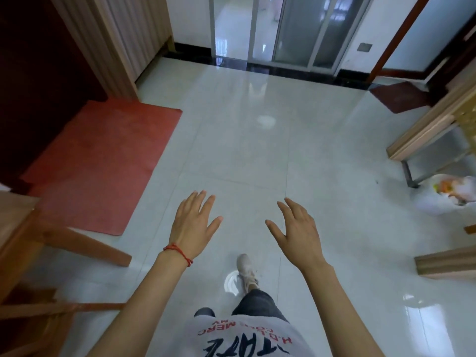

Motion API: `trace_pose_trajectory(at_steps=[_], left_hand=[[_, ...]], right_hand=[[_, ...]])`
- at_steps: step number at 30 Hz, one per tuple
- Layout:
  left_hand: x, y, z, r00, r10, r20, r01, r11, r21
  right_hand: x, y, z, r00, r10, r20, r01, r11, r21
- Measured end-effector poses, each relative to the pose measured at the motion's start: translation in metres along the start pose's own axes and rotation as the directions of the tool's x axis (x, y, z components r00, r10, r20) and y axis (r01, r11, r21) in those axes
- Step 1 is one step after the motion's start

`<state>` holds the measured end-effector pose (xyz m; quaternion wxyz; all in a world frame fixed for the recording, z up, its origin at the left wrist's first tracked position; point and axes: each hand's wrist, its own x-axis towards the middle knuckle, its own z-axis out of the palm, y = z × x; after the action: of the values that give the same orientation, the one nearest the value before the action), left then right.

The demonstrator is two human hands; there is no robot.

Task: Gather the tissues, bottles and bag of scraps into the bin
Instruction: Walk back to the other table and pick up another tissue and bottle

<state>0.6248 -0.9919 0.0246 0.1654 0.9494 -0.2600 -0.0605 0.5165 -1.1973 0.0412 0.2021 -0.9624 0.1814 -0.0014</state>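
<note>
A clear plastic bag of scraps (pixel 449 193), with orange and yellow bits inside, lies on the white tiled floor at the far right, beside a metal table leg. My left hand (pixel 192 222) and my right hand (pixel 296 231) are stretched out in front of me over the floor, fingers spread, holding nothing. A red string bracelet circles my left wrist. The bag is well to the right of my right hand. No tissues, bottles or bin show in this view.
A red mat (pixel 103 163) lies at the left before a dark wooden door. A wooden chair (pixel 38 240) stands at the lower left. A wood-edged table with metal legs (pixel 425 140) is at the right. Sliding glass doors (pixel 283 29) close the far end.
</note>
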Motion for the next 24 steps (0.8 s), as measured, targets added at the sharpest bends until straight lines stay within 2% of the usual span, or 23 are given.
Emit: trace_pose_trajectory(at_steps=[6, 12, 16, 24], left_hand=[[0.069, 0.003, -0.005, 0.993, -0.108, -0.048, 0.108, 0.994, -0.001], [0.128, -0.008, -0.018, 0.955, -0.280, -0.095, 0.278, 0.960, -0.030], [0.137, -0.027, -0.025, 0.916, -0.386, -0.112, 0.384, 0.922, -0.044], [0.126, -0.070, -0.045, 0.773, -0.604, -0.194, 0.602, 0.795, -0.077]], right_hand=[[0.098, 0.006, -0.022, 0.991, -0.127, 0.046, 0.127, 0.992, -0.004], [0.201, -0.005, -0.035, 0.953, -0.282, 0.110, 0.285, 0.958, -0.014], [0.246, -0.031, -0.030, 0.899, -0.402, 0.175, 0.409, 0.912, -0.005], [0.293, -0.102, 0.005, 0.748, -0.605, 0.271, 0.625, 0.781, 0.018]])
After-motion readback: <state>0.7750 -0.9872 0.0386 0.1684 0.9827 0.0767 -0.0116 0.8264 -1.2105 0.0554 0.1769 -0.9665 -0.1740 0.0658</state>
